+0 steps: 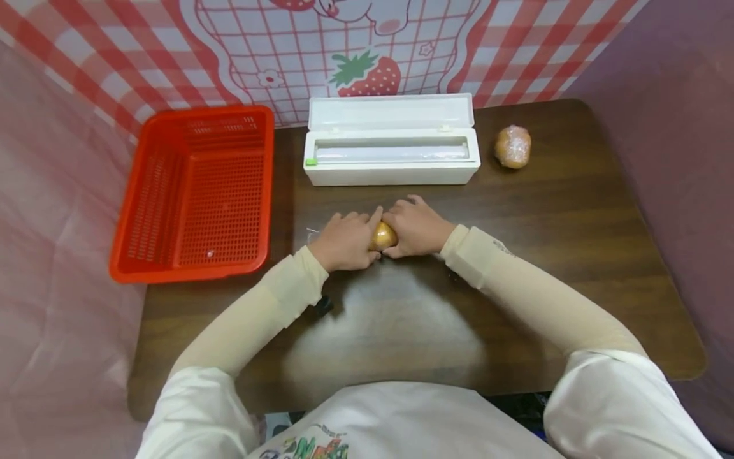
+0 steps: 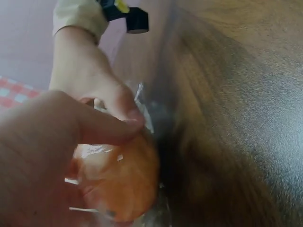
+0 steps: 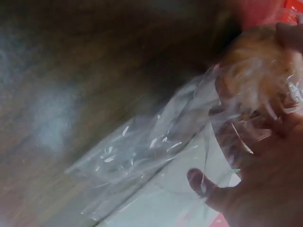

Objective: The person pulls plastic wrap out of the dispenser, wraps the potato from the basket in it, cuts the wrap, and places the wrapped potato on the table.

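Note:
A round, orange-brown fruit or vegetable (image 1: 382, 236) is held between both hands above the table, with clear plastic film around it. My left hand (image 1: 346, 242) grips its left side. From the other side my right hand (image 1: 420, 228) holds it, fingers curled. In the left wrist view the two thumbs meet over the fruit or vegetable (image 2: 120, 182), and film shows at its edge. Loose plastic film (image 3: 137, 146) trails from it in the right wrist view. That view is blurred, and the fingers hide part of the piece.
A white film dispenser box (image 1: 392, 175), lid raised, stands behind the hands with a film roll (image 1: 392, 153) inside. A film-wrapped round piece (image 1: 513, 147) lies at back right. The red plastic basket (image 1: 262, 191) is on the left. A small dark object (image 1: 324, 305) sits near the left forearm.

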### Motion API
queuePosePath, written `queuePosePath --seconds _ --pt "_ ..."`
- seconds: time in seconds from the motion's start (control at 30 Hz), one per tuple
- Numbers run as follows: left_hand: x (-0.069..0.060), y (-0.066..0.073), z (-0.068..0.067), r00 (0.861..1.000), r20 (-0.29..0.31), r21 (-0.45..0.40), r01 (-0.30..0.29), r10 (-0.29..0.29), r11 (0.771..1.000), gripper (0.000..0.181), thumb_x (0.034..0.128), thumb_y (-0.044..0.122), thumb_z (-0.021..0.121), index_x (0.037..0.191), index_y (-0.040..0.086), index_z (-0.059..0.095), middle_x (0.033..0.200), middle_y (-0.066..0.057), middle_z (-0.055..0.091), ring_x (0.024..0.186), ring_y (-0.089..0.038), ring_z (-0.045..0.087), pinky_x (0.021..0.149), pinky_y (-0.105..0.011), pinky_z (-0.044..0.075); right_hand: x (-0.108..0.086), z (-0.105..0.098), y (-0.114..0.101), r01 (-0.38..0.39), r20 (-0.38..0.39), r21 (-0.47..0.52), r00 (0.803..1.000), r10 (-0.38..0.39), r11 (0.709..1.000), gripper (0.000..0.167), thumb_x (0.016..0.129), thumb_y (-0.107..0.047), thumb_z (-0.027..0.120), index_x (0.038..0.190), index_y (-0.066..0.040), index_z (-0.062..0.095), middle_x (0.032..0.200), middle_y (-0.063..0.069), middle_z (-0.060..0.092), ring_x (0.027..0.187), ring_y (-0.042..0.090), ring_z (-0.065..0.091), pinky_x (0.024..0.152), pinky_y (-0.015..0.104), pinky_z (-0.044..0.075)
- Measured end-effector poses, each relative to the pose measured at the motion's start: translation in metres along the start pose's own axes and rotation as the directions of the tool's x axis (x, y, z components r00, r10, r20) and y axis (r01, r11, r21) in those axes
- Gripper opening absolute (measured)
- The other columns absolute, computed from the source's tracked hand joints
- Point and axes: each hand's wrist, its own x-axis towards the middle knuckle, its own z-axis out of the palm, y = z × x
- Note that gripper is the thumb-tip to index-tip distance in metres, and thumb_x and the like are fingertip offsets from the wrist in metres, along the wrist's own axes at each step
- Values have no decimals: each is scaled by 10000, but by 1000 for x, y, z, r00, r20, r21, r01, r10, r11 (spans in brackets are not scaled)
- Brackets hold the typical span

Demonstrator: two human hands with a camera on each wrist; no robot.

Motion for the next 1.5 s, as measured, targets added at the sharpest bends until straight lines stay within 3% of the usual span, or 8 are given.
queuePosePath --seconds 0.3,0.47,0.73,1.03,1.13,1.2,1.37,1.5 --pt "13 1 2 998 -17 -170 -59 57 984 1047 935 486 682 1596 -20 48 1230 -169 640 911 -239 664 782 -424 550 12 -27 10 -124 328 238 944 41 963 450 769 -441 761 1125 -173 696 888 -80 679 847 170 617 968 584 433" --pt "20 -2 3 999 29 -468 -16 33 884 867 939 461 671 1539 -45 304 1134 -152 670 881 -210 651 747 -334 547 7 -45 25 -190 353 279 932 84 941 584 800 -502 783 1232 -119 698 1132 39 713 1064 247 641 1047 582 379" --pt "20 -6 19 990 91 -920 125 -109 372 469 936 359 715 1170 -38 631 971 -137 709 834 -212 680 767 -336 574 -10 -49 43 -204 46 487 977 208 849 666 948 -366 683 1424 61 499 1390 235 566 1288 378 524 1094 511 386" --pt "11 17 43 981 163 -971 141 -103 -194 457 996 221 621 1313 -96 532 1027 -128 684 854 -190 670 780 -315 566 -35 -32 22 -274 -199 527 881 430 804 715 933 -263 719 1501 36 404 1482 249 471 1366 409 441 1147 518 316" --pt "9 29 48 981 164 -947 126 -108 -295 479 1009 204 599 1368 -89 479 1096 -127 664 924 -193 667 840 -318 561 -43 -25 13 -341 -124 697 809 575 630 805 937 -298 716 1537 53 309 1450 267 497 1296 416 519 1096 514 394" --pt "7 35 50 978 162 -935 110 -131 -337 485 1009 193 604 1385 -78 461 1143 -140 653 963 -202 667 875 -330 557 -47 -20 6 -330 18 851 795 606 408 821 960 -314 683 1532 95 260 1404 291 527 1233 416 572 1055 500 445" --pt "4 47 50 979 118 -929 50 -165 -367 497 995 161 626 1394 -75 447 1216 -187 623 993 -213 661 886 -332 560 -48 -5 -7 -295 351 935 848 398 -198 582 1039 -296 549 1392 152 429 1201 245 655 1044 318 686 953 425 534" --pt "1 55 48 986 89 -933 34 -138 -358 496 999 146 618 1410 -72 447 1245 -199 607 995 -202 660 863 -312 565 -43 6 -12 -230 354 883 899 260 -409 340 1079 -234 458 1185 62 587 1070 127 671 949 224 683 871 359 567"
